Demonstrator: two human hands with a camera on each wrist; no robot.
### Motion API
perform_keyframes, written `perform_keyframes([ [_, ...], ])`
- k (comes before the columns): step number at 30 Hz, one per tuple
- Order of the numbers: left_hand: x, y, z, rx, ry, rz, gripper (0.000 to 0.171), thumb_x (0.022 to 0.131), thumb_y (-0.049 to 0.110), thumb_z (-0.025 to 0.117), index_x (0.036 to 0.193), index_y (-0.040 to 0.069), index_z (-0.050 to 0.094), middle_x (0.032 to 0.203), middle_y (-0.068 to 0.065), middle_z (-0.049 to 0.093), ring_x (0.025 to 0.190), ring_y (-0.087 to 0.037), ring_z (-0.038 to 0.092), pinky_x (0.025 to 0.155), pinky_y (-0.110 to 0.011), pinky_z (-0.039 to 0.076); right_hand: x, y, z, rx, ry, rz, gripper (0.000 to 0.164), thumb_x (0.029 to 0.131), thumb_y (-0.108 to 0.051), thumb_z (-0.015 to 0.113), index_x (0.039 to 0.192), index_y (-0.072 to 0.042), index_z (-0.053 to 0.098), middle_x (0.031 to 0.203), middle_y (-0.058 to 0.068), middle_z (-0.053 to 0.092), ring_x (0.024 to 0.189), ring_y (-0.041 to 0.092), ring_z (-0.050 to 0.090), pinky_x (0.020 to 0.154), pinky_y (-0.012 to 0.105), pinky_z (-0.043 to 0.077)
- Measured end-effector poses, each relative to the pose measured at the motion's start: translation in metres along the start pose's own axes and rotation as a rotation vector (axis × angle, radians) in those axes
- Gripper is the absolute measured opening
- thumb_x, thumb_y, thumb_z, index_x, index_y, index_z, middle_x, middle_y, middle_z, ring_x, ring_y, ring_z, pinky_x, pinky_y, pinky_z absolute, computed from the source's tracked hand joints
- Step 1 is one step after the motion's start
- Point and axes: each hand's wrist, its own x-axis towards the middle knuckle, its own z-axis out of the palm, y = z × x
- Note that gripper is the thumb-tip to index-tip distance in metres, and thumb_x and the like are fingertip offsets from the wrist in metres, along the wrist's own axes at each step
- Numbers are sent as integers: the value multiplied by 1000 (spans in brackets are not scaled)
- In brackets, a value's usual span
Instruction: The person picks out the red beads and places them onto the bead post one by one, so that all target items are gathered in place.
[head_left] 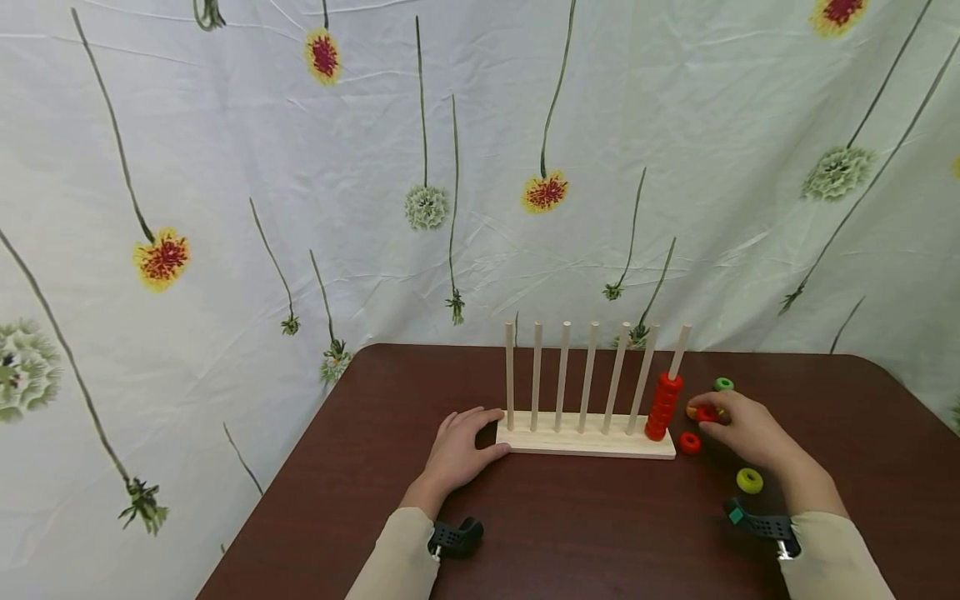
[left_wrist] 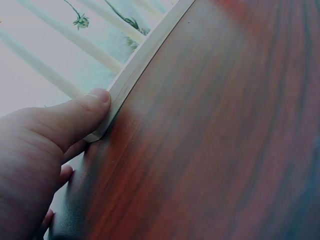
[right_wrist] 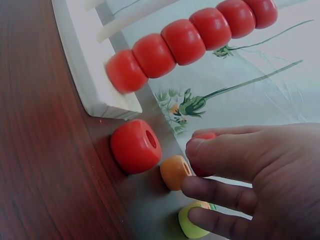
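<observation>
A pale wooden peg rack [head_left: 585,442], with a row of several upright pegs, stands on the table. Its rightmost peg carries a stack of red beads [head_left: 663,407]; the other pegs hold none. My left hand [head_left: 459,454] grips the rack's left end, thumb along the front edge of the base [left_wrist: 142,65]. To the right of the rack, my right hand [head_left: 750,429] pinches a red bead [head_left: 705,413] between thumb and forefinger, above the tabletop. Under that hand lies an orange bead [right_wrist: 175,172], partly covered. A loose red bead [right_wrist: 135,146] sits beside the rack's right end.
A yellow-green bead [head_left: 749,481] lies near my right wrist, and a green bead [head_left: 723,384] lies behind the right hand. The dark brown table [head_left: 585,533] ends at a hanging cloth [head_left: 480,150] printed with flowers. Each wrist wears a black band [head_left: 456,537].
</observation>
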Motion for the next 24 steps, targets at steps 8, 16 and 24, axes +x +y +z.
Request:
perform_keyframes([
  [8, 1, 0, -1, 7, -6, -2, 54, 90, 39, 74, 139, 19, 60, 141, -4, 61, 142, -29, 46, 122, -57, 24, 1, -7, 1, 52, 55, 41, 26, 91, -16, 72, 115, -4, 67, 105, 15, 67, 93, 32, 62, 73, 43, 59],
  [16, 1, 0, -1, 7, -2, 0, 54, 90, 39, 74, 139, 19, 61, 141, -4, 61, 142, -29, 46, 122, -58, 24, 3, -10, 1, 8, 106, -1, 30, 92, -18, 72, 119, -4, 70, 94, 7, 61, 89, 27, 60, 69, 34, 53],
  [24, 1, 0, 1, 8, 0, -1, 54, 90, 39, 74, 138, 19, 61, 141, -4, 62, 141, -29, 47, 122, -58, 24, 4, -14, -1, 10, 125, 2, 35, 94, -21, 70, 124, -4, 67, 102, 12, 63, 89, 27, 60, 66, 30, 48],
])
